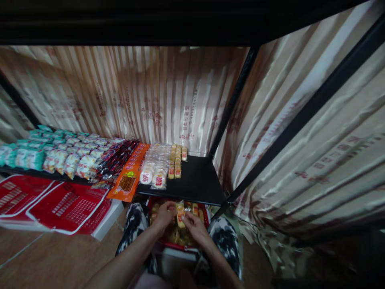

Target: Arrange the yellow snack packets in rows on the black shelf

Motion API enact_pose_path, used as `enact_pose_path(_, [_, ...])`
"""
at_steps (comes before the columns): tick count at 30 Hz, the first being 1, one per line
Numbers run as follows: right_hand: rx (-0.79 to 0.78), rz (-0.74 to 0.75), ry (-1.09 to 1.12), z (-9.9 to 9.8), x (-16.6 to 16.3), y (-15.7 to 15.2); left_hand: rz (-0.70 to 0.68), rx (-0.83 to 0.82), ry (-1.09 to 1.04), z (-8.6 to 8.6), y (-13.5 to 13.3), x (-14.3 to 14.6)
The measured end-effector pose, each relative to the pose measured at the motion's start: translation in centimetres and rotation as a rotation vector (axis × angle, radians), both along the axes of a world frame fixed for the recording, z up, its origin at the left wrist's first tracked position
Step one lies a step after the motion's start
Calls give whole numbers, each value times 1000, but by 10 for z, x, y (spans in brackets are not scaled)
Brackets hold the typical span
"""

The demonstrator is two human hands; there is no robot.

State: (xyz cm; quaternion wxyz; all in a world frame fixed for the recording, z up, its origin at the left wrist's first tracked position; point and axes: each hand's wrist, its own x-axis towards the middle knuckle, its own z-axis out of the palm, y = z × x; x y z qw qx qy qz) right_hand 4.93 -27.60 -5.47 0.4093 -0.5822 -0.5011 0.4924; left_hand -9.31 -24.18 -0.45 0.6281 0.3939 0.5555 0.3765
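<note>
Both hands meet over a red basket [205, 218] of small wrapped yellow snacks held between my knees. My left hand [163, 216] and my right hand [194, 225] are both closed on one yellow snack packet [180, 214], gripping it from either side just above the basket. Right above the hands a black shelf [198, 180] carries rows of the same yellow packets [177, 158], beside round white cakes [155, 168] in clear wrap.
Further left the shelf holds orange flat packs [129, 176], dark red packs [116, 160], white-and-yellow bags [75, 158] and teal bags [24, 154]. Empty red baskets [60, 204] lie on the floor at left. Striped beige curtains [300, 140] and black frame posts [234, 98] surround the shelf.
</note>
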Motion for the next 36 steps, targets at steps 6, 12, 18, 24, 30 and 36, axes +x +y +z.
enact_pose_path(6, [14, -32, 92, 10, -2, 1, 19, 41, 38, -6, 6, 6])
enact_pose_path(12, [92, -45, 109, 17, 10, 19, 9, 140, 117, -5, 32, 29])
enact_pose_path(18, [87, -213, 97, 23, 33, 64, -33, 247, 248, 8, 66, 54])
enact_pose_path(24, [143, -351, 43, 28, 55, 126, -55, 416, 295, 10, 99, 84])
enact_pose_path(30, [199, -414, -41, 12, 69, 187, -34, 436, 314, 11, 139, 107])
enact_pose_path(36, [206, -411, -208, 10, 68, 235, -29, 329, 298, 23, 175, 119])
